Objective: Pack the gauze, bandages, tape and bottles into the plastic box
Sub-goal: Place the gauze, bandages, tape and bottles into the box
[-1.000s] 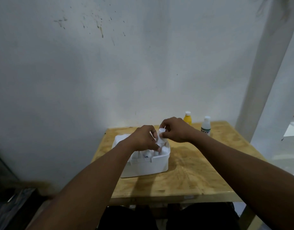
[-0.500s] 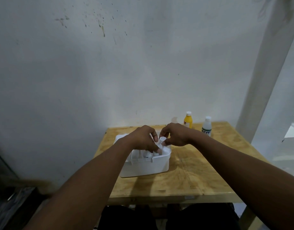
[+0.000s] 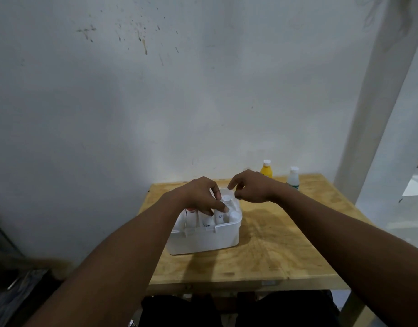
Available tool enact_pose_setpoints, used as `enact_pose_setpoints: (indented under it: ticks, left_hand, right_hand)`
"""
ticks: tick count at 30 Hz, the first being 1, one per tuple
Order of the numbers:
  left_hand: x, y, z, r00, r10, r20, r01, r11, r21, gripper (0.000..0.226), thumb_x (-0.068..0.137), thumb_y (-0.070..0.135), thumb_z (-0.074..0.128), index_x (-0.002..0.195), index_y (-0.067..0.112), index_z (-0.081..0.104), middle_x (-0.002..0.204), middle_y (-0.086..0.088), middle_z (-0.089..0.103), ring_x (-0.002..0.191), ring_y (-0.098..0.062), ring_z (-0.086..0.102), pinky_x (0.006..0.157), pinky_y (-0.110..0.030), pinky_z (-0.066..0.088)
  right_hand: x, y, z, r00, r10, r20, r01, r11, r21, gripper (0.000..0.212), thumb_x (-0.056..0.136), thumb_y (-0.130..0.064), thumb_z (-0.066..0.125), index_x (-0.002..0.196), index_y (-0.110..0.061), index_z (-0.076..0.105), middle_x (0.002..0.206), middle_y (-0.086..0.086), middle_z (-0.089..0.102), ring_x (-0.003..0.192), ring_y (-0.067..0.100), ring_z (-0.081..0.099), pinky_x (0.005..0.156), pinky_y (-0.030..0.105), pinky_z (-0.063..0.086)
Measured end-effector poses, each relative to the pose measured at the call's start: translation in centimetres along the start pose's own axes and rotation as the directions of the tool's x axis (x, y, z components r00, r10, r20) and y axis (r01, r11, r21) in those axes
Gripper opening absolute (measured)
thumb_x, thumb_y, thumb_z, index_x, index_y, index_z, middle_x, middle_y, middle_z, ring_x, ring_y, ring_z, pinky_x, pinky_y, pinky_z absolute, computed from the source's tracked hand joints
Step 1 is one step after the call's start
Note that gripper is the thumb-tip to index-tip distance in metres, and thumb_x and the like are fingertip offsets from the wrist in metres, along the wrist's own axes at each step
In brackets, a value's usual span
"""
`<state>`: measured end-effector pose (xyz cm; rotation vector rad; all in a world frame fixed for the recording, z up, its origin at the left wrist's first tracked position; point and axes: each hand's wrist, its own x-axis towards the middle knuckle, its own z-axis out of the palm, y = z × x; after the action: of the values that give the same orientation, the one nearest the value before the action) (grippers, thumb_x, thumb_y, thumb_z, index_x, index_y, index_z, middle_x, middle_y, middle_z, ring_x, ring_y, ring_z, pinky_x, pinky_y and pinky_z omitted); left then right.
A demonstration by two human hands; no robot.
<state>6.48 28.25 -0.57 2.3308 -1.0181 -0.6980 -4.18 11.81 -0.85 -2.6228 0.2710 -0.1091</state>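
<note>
Plastic box (image 3: 204, 239) — white, rounded corners, small bottles (image 3: 223, 210) upright inside.

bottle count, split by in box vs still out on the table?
In the box: 4 visible, more may be hidden: white-capped bottle
On the table: 2: yellow bottle, clear bottle
Total: 6

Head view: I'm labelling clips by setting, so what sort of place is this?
Probably a plain indoor room, not a clinic: a bare plywood table against a stained white wall, with a box of supplies.
</note>
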Motion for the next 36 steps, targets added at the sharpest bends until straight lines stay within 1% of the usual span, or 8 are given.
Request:
enact_pose_setpoints:
  ticks: [2, 5, 12, 19, 26, 29, 33, 36]
  left_hand:
    - [0.3, 0.4, -0.3, 1.0, -0.009, -0.027, 0.008, 1.0, -0.027, 0.038, 0.077, 0.032, 0.086, 0.101, 0.01, 0.067, 0.091, -0.008, 0.077, 0.074, -0.02, 0.077, 0.05, -0.023, 0.056]
    - [1.3, 1.1, -0.9, 0.998, 0.009, -0.063, -0.011, 1.0, -0.023, 0.036, 0.08, 0.034, 0.083, 0.101, 0.009, 0.068, 0.096, -0.01, 0.075, 0.077, -0.022, 0.078, 0.073, -0.032, 0.064]
    - [6.9, 3.9, -0.9, 0.955, 0.19, -0.227, -0.15, 0.972, 0.182, 0.028, 0.08, 0.04, 0.079, 0.095, 0.02, 0.067, 0.099, 0.0, 0.065, 0.089, -0.016, 0.064, 0.078, -0.031, 0.052]
    - [14.2, 7.6, 3.0, 0.934, 0.326, -0.145, -0.26, 0.901, 0.348, 0.058, 0.086, 0.033, 0.072, 0.138, 0.02, 0.052, 0.136, -0.008, 0.052, 0.121, -0.024, 0.054, 0.097, -0.035, 0.047]
    - [19.3, 9.3, 5.4, 0.937, 0.349, -0.034, -0.3, 0.848, 0.437, 0.078, 0.088, 0.029, 0.07, 0.156, 0.023, 0.031, 0.158, -0.01, 0.032, 0.138, -0.031, 0.043, 0.106, -0.045, 0.045]
    - [20.2, 9.8, 5.6, 0.933, 0.358, -0.043, -0.301, 0.84, 0.451, 0.063, 0.089, 0.024, 0.068, 0.147, 0.022, 0.043, 0.145, -0.009, 0.05, 0.128, -0.03, 0.051, 0.1, -0.044, 0.049]
    - [20.4, 10.0, 5.1, 0.898, 0.416, -0.142, -0.309, 0.827, 0.469, 0.026, 0.089, 0.018, 0.069, 0.114, 0.022, 0.063, 0.121, -0.007, 0.062, 0.102, -0.025, 0.061, 0.076, -0.032, 0.05]
    - [19.6, 9.7, 4.6, 0.882, 0.435, -0.18, -0.317, 0.831, 0.457, 0.021, 0.089, 0.021, 0.073, 0.109, 0.02, 0.067, 0.118, -0.005, 0.063, 0.1, -0.023, 0.061, 0.078, -0.032, 0.051]
  right_hand:
    - [0.2, 0.8, -0.7, 0.997, 0.036, -0.072, -0.034, 0.999, 0.028, 0.034, 0.086, -0.015, 0.061, 0.118, -0.014, 0.068, 0.115, 0.005, 0.068, 0.097, 0.017, 0.064, 0.089, 0.034, 0.055]
    - [0.2, 2.2, -2.2, 0.977, 0.108, -0.185, -0.099, 0.993, 0.057, 0.03, 0.085, -0.018, 0.06, 0.114, -0.016, 0.069, 0.11, 0.006, 0.069, 0.093, 0.019, 0.063, 0.084, 0.032, 0.053]
    - [0.9, 7.7, -5.3, 0.865, 0.29, -0.409, -0.307, 0.951, 0.025, 0.032, 0.083, -0.027, 0.061, 0.115, -0.019, 0.065, 0.119, 0.008, 0.059, 0.112, 0.027, 0.054, 0.09, 0.038, 0.049]
    - [1.7, 13.0, -5.4, 0.799, 0.457, -0.392, -0.546, 0.824, -0.153, 0.051, 0.087, -0.034, 0.061, 0.135, -0.022, 0.049, 0.133, 0.013, 0.045, 0.127, 0.036, 0.038, 0.096, 0.045, 0.042]
    - [2.5, 16.7, -4.5, 0.841, 0.445, -0.308, -0.491, 0.867, -0.086, 0.041, 0.082, -0.029, 0.059, 0.12, -0.015, 0.057, 0.119, 0.012, 0.056, 0.11, 0.032, 0.054, 0.087, 0.04, 0.051]
    - [2.7, 17.0, -4.4, 0.854, 0.414, -0.314, -0.451, 0.891, -0.052, 0.035, 0.082, -0.027, 0.059, 0.113, -0.012, 0.059, 0.114, 0.011, 0.061, 0.103, 0.03, 0.06, 0.081, 0.036, 0.051]
    - [2.8, 16.9, -4.3, 0.867, 0.375, -0.328, -0.415, 0.908, -0.06, 0.025, 0.082, -0.026, 0.062, 0.103, -0.013, 0.062, 0.108, 0.009, 0.064, 0.095, 0.026, 0.06, 0.075, 0.034, 0.05]
    - [2.5, 16.2, -4.1, 0.866, 0.35, -0.356, -0.396, 0.916, -0.063, 0.023, 0.081, -0.028, 0.065, 0.1, -0.015, 0.062, 0.107, 0.008, 0.065, 0.094, 0.026, 0.061, 0.075, 0.036, 0.053]
